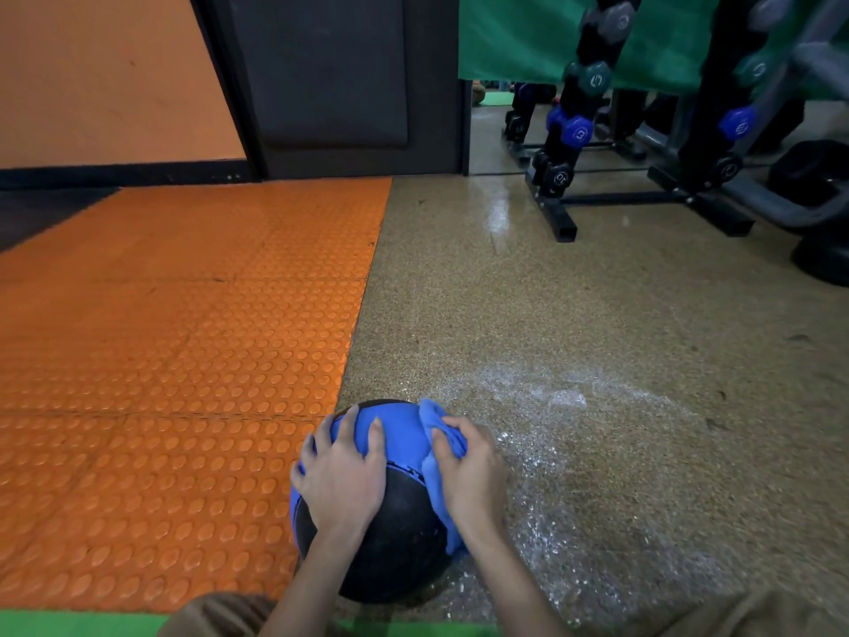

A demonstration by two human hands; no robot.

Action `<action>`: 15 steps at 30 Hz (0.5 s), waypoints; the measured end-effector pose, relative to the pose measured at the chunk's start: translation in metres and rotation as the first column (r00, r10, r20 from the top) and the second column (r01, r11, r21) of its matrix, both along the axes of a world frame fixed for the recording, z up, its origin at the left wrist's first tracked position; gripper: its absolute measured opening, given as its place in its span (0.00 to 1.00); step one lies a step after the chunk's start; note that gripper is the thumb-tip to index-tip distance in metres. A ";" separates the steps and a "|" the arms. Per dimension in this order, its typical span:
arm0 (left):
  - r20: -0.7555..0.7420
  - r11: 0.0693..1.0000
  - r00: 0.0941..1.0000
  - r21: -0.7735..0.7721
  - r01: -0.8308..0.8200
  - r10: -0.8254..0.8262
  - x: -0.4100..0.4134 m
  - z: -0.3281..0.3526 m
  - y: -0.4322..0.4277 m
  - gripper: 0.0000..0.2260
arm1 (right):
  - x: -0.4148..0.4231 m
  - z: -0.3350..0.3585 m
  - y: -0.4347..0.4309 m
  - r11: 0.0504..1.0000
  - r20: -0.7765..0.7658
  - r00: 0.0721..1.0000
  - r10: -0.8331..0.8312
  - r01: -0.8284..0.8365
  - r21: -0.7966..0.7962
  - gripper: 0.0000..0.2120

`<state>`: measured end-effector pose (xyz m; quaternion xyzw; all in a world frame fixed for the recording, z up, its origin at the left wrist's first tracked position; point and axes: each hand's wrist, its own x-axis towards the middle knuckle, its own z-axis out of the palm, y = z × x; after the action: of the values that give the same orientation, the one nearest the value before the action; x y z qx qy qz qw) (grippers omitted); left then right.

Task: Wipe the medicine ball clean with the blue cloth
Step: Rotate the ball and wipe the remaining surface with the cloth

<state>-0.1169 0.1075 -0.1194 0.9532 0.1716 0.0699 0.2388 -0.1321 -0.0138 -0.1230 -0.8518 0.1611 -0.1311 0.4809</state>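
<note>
The heavy medicine ball (404,526) is steadied by the spread left hand (342,475); the soft blue cloth (436,434) is gripped in the right hand (471,471).

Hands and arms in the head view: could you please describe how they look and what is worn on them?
The left hand and the right hand are bare, with no gloves. No ring, watch or bracelet shows on either. The forearms are uncovered down to the bottom edge of the picture, with no sleeve in view.
</note>
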 end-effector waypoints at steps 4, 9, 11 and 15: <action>0.003 1.000 1.000 -0.005 0.004 -0.004 0.000 0.001 0.000 0.31 | 0.009 -0.018 -0.025 0.986 -0.160 0.987 -0.035 0.060 0.154 0.04; 0.025 0.999 0.999 0.025 0.021 -0.021 -0.002 0.004 -0.008 0.36 | 0.014 -0.032 -0.041 0.983 -0.305 0.952 -0.020 0.075 0.168 0.05; 0.033 0.999 0.999 0.046 0.017 -0.018 -0.002 0.005 -0.012 0.39 | 0.017 -0.020 -0.037 0.995 -0.259 0.966 -0.010 0.035 0.093 0.04; 0.030 0.999 0.999 0.040 0.021 -0.023 -0.004 0.003 -0.009 0.40 | 0.024 -0.003 -0.028 0.997 -0.148 0.986 0.078 -0.079 -0.003 0.04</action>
<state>-0.1210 0.0980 -0.1165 0.9585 0.1561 0.0849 0.2230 -0.1085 -0.0416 -0.1263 -0.8670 0.1621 -0.0491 0.4687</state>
